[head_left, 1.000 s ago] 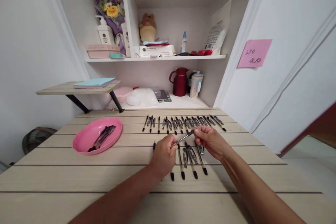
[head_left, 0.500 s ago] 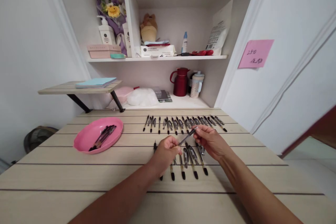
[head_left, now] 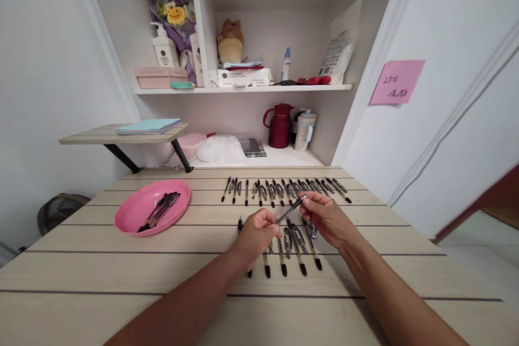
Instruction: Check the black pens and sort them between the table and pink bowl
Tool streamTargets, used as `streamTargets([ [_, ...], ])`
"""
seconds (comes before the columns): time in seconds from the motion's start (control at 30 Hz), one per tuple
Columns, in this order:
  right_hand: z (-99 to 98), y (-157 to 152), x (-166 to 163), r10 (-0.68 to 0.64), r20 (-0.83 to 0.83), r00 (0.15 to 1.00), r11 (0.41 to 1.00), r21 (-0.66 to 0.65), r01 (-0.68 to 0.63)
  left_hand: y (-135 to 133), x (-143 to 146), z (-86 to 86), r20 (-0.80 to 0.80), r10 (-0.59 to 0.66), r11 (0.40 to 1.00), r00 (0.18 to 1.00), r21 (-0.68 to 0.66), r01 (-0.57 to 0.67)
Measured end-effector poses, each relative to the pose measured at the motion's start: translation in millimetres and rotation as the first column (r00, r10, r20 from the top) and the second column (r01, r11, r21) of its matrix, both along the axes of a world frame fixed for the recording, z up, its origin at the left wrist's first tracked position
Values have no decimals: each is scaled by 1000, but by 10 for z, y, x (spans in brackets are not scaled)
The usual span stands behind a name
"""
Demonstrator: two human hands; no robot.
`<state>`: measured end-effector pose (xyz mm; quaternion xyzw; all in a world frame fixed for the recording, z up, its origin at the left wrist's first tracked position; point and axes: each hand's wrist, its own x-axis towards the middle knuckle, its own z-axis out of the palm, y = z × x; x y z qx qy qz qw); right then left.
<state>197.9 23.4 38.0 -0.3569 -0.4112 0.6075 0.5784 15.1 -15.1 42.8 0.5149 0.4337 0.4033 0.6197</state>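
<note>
Left hand [head_left: 259, 232] pinches the lower end of a slim, dark-barrelled pen [head_left: 289, 211]; right hand [head_left: 326, 218] has its fingertips closed at the black upper end. Pen is tilted, held over a pale wood-plank table [head_left: 101, 270], between the near row of slim black-ended pens [head_left: 283, 262] and the far row of black pens [head_left: 272, 194]. Round pink plastic dish [head_left: 135, 203] at left holds several dark pens [head_left: 160, 211].

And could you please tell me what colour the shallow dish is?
The shallow dish is pink, best seen in the head view.
</note>
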Motion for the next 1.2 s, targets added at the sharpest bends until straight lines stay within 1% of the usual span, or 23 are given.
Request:
streamTargets([
  [0.07, 3, 1, 16, 34, -8, 999, 999, -6, -34, 10, -7, -10, 13, -2, 1000, 1000, -18, 2],
  [0.13, -4, 5, 31, 39, -5, 999, 999, -7, -39, 29, -12, -35, -1, 1, 1000, 1000, -14, -1],
  [0.27, -34, 14, 37, 28, 33, 999, 1000, -2, -28, 73, -19, -101, -55, 25, 994, 998, 111, -19],
  [0.33, -32, 9, 34, 34, 50, 998, 999, -2, -34, 85, -22, -121, -68, 35, 988, 997, 152, -25],
  [0.5, 8, -17, 38, 84, 30, 996, 996, 20, -85, 78, -18, -119, -53, 32, 995, 998, 92, -27],
  [0.57, 3, -13, 40, 70, 37, 997, 997, 29, -71, 73, -12, -114, -46, 33, 997, 998, 77, -30],
  [0.7, -27, 4, 32, 26, 88, 996, 999, 18, -27, 68, -6, -109, -52, 36, 997, 998, 75, -32],
  [0.87, -17, -5, 28, 67, 43, 997, 997, 28, -68, 72, -12, -119, -45, 35, 998, 998, 46, -33],
  [1.0, -25, 2, 41, 11, 67, 998, 1000, 28, -13, 75, -13, -126, -51, 26, 998, 998, 52, -24],
  [1.2, -34, -5, 28, 45, 80, 996, 998, 32, -47, 83, -19, -122, -65, 33, 998, 997, 59, -29],
])
